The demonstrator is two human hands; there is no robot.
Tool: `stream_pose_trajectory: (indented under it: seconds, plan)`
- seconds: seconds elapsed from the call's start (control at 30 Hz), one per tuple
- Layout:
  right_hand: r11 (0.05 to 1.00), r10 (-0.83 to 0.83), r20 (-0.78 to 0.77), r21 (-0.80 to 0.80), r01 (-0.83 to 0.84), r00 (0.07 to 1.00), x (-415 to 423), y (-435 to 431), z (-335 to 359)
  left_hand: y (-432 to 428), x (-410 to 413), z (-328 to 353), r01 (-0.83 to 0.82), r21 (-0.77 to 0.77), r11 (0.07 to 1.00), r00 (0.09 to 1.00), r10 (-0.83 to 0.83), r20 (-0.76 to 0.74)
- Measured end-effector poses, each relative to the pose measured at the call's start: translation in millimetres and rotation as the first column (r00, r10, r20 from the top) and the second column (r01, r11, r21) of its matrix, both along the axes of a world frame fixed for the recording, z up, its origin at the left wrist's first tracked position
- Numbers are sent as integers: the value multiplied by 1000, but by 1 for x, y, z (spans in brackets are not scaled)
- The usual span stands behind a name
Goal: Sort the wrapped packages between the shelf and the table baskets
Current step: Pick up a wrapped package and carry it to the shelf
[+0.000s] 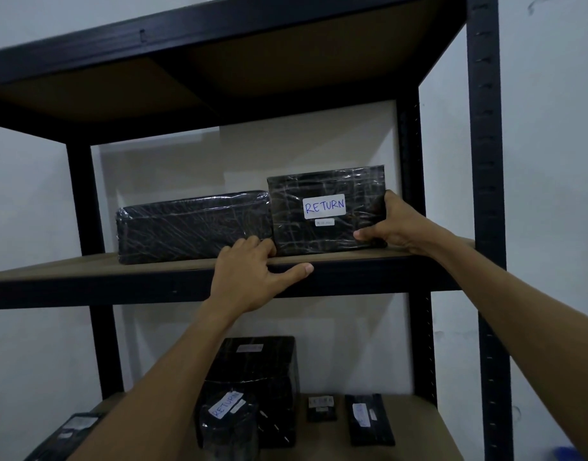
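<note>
The right hand (390, 224) grips the package (296, 234) by its right edge, thumb pressed on the lower front corner and fingers wrapped round the side towards the back. The package stands upright on the middle board (86, 266) of the shelf (485, 161), at its right end, with its front facing out. A white label (324, 206) on that front reads RETURN, and a smaller tag sits just below it, too small to read. The left hand (249, 274) holds nothing. It rests on the board's front edge, fingers bent on top, with their tips at the foot of the gap between the package and the long package (192, 227) just beside it on the left; the thumb lies straight along the dark front rail. On the lower board stand a tall package (262, 367) and, just in front of it, a small package (226, 417) also marked RETURN. Two smaller ones lie flat to the right, and another at the far left.
</note>
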State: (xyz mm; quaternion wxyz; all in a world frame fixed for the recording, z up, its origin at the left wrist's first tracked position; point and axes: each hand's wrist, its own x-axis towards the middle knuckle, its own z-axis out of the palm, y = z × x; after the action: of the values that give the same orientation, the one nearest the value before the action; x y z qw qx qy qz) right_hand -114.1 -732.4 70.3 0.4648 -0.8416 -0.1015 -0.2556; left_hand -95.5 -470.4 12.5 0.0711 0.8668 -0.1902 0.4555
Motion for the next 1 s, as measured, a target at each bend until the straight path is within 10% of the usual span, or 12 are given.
stream_pose_trajectory:
  seconds: [1.0]
  plan:
    - [998,49,56,48,-51,997,2,2,-1,1,-1,-1,13,-11,1000,999,-13,39]
